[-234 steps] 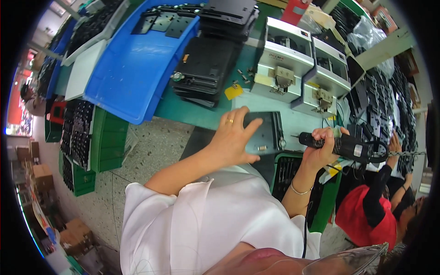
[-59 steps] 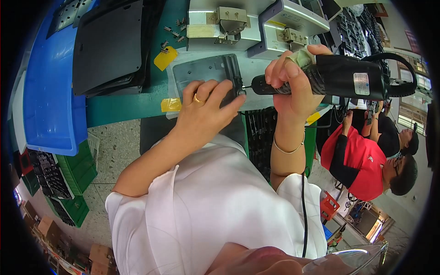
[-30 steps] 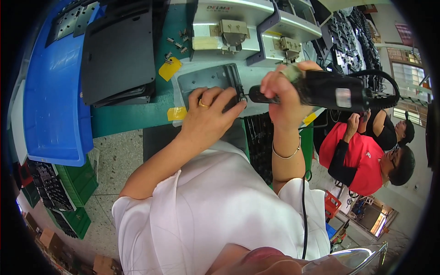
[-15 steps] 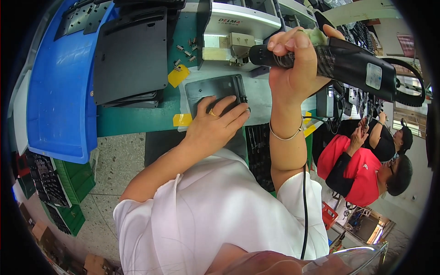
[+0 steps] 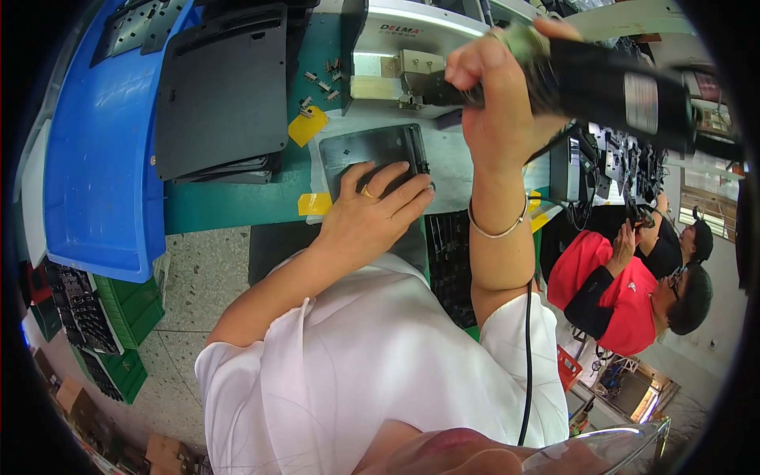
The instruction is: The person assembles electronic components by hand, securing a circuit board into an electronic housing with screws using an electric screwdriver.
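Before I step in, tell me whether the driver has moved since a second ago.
Yes: the driver has gone forward, from beside the plate toward the silver machine, whose front its nose now overlaps in view.

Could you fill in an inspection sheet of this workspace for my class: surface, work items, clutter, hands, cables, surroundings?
Surface: green tabletop, partly covered by a pale sheet.
Work items: dark panel on the sheet; black handheld tool, blurred, overlapping a silver machine in view.
Clutter: small metal parts scattered beside a yellow tag.
Hands: left hand lies on the panel; right hand grips the tool.
Cables: thin black cable down the right side of the white top.
Surroundings: blue bin and stacked dark plates at left; person in red and person in black at right.
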A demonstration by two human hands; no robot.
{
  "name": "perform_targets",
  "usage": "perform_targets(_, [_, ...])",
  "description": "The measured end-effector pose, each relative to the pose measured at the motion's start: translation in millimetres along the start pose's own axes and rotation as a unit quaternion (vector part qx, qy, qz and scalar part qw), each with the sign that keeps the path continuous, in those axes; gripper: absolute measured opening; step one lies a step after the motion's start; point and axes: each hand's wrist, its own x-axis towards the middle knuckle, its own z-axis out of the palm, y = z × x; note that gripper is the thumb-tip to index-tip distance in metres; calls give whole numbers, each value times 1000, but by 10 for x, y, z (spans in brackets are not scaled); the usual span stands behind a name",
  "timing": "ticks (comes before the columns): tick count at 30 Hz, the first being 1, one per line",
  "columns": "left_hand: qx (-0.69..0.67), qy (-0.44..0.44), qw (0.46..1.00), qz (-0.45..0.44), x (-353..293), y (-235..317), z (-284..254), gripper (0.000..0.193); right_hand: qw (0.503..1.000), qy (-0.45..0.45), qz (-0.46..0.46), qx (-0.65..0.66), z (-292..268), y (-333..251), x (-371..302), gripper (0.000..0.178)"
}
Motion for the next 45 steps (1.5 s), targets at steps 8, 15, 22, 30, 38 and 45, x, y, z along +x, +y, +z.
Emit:
perform_targets(8, [-12,0,1000,-18,13,58,-28,39,989,9,147,-16,145,-100,237,37])
perform_targets(15, [-31,-10,999,-34,15,45,-46,42,975,-61,23,214,-255,-63,-35,38])
perform_targets(22, [-10,0,999,-30,27,22,-16,42,979,30,168,108,-586,-551,-680,40])
perform_targets(30, [0,-18,999,-40,35,43,-22,41,980,43,168,97,-588,-483,-849,40])
perform_targets(38, [-17,-9,999,-46,37,55,-23,42,984,34,160,72,-586,-463,-899,41])
perform_targets(45, [-27,-12,998,-56,36,63,-28,42,993,55,89,-61,-538,-418,-1069,40])
